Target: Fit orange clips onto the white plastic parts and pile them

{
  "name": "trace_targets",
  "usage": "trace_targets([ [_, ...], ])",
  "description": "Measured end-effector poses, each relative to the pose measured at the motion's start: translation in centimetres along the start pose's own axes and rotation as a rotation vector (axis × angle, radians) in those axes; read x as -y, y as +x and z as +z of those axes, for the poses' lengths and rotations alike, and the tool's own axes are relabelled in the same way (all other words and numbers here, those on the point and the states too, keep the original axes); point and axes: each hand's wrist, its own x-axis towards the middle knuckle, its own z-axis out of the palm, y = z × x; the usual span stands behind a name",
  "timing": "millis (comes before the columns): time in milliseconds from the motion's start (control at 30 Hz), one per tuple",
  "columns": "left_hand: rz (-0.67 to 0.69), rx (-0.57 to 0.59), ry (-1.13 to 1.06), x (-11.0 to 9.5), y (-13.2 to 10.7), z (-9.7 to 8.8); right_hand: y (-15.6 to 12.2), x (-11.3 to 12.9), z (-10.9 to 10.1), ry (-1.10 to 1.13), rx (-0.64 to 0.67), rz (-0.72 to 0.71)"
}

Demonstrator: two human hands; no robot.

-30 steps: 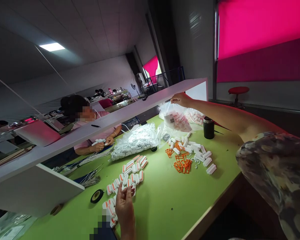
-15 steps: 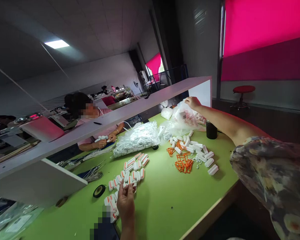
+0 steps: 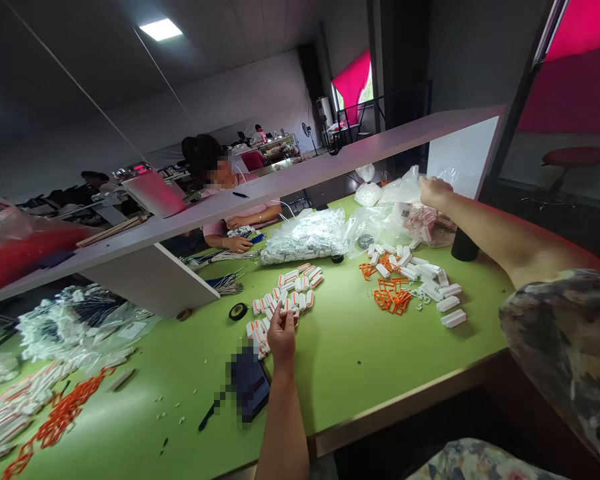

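Observation:
At the far right of the desk, my right hand point(image 3: 436, 191) is closed on the top of a clear plastic bag point(image 3: 409, 183). Pinkish-white packed pieces with a printed label point(image 3: 420, 217) show in the bag's lower part. My left hand point(image 3: 283, 337) is at the middle of the desk, over a group of white plastic casings with orange strips point(image 3: 299, 283). Its fingers point up and look slightly apart, and I see nothing held between them. Between the hands lie plain white casings point(image 3: 449, 304) and a heap of orange frames point(image 3: 393, 297).
A large bag of white parts point(image 3: 307, 237) lies mid-desk. Black tape point(image 3: 238, 311), a dark phone-like device point(image 3: 250, 383) and a black cylinder point(image 3: 464, 245) are nearby. A raised shelf point(image 3: 290, 180) crosses the desk; a co-worker point(image 3: 240, 207) sits beyond it. Orange frames point(image 3: 73, 407) lie left.
The view has swung left and tilted, bringing the left part of the desk into sight. My right hand still grips the bag, whose top now leans more to the left of the hand.

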Motion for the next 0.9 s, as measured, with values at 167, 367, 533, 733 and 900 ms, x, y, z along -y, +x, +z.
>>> trace_targets([
  [167,0.048,0.050,0.151,0.0,-0.1,0.2,-5.1,3.2,1.0,-0.135,0.067,0.120],
  [367,0.170,0.115,0.348,0.3,-0.7,0.2,-18.4,9.1,0.8,-0.083,0.286,-0.006],
  [533,0.238,0.186,0.412,0.3,-1.1,0.7,-27.0,7.3,-0.9,-0.194,0.359,0.147],
  [733,0.323,0.387,0.409,-0.3,-3.3,4.4,-31.3,7.1,0.8,-0.322,0.554,0.217],
  [900,0.422,0.665,0.424,-2.4,-5.9,10.5,-29.9,10.1,3.6,-0.237,0.721,0.223],
])
